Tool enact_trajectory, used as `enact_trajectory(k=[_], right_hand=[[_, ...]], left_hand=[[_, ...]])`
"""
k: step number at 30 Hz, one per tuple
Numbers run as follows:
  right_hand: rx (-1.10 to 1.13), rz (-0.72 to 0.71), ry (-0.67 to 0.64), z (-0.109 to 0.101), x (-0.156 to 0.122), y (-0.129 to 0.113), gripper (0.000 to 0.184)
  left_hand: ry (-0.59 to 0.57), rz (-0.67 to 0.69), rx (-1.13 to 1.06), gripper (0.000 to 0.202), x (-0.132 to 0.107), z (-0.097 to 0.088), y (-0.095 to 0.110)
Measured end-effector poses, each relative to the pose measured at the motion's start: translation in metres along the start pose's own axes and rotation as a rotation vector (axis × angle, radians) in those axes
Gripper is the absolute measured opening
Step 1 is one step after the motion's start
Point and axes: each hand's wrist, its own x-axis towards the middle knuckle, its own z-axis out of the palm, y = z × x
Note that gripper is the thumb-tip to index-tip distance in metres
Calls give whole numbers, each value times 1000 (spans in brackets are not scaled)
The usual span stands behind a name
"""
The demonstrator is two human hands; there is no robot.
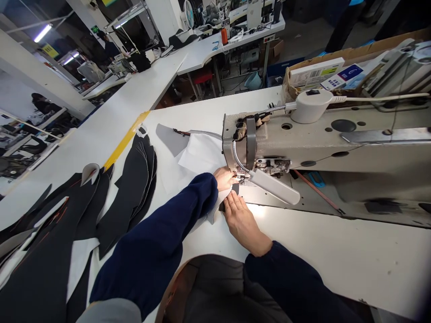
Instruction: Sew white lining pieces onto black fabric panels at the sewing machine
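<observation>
Desk: a white surface [336, 244] spreads beneath everything on it; clock directions below are read from the hands at the dial's centre.
Sewing machine: the grey industrial body [279, 137] stands at 2 o'clock, its needle end just beside the fingers.
Black panels: cut fabric pieces [47, 255] overlap at 8 to 9 o'clock, some showing pale undersides and orange edges.
Cardboard box: it [288, 84] sits between 1 and 2 o'clock, behind the machine, filled with small cartons.
Curved stack: layered black pieces [126, 186] lie at 9 o'clock.
White sheet: thin material [202, 153] lies between 10 and 11 o'clock, partly over a grey cloth piece [171, 139].
Yellow tape: a strip [129, 137] crosses the desk at 10 o'clock.
Workpiece: pale fabric [218, 204] with a dark patch [235, 188] lies at the centre, beside the needle area.
Right hand: it [243, 220] lies flat, fingers together, fingertips on the workpiece.
Left hand: it [225, 178] is at 11 o'clock from the right, by the needle; with fingertips partly hidden, I cannot tell whether they pinch.
Lamp head: a grey bar [276, 186] hangs at 3 o'clock.
Stick: a reddish rod [318, 193] lies further out at 3 o'clock, under the machine's arm.
</observation>
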Motion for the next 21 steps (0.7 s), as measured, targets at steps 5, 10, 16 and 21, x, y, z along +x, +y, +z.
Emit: enact_trajectory(k=[5,10,16,21], right_hand=[[12,76,-8,3,4,3,43],[-8,69,39,1,3,6,40],[-81,-20,256,28,0,28,38],[-65,-86,333,42,5,43,41]], left_hand=[[73,-1,-82,21,5,4,-7],[37,-8,-104,25,10,3,-5],[19,21,-21,28,25,-4,-2],[-13,43,76,28,35,-5,-12]])
